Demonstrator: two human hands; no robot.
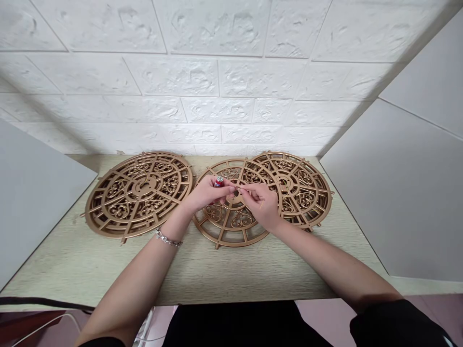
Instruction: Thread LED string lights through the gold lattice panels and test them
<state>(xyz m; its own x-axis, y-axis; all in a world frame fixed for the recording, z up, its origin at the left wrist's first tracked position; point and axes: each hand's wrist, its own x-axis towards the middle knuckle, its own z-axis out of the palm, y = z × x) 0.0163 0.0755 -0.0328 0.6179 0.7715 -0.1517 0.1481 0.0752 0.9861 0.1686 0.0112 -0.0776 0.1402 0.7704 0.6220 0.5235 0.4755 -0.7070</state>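
My left hand is closed around a small red cylinder with a silvery round end, which looks like a battery. Its thumb and forefinger also pinch one side of a thin strand, perhaps a wire. On the other side, my right hand has its fingertips pressed together on that strand. Both hands hover over the centre of a round gold-coloured openwork clock frame, which lies flat with scrollwork and spokes. My fingers partly cover its hub, and the strand's ends are too fine to follow.
To the left lies a stack of similar gold frames; another stack sits at the right, partly under the middle frame. A white brick-pattern wall closes the back. Grey-white panels flank the pale wood table. A black cable runs along the front left edge.
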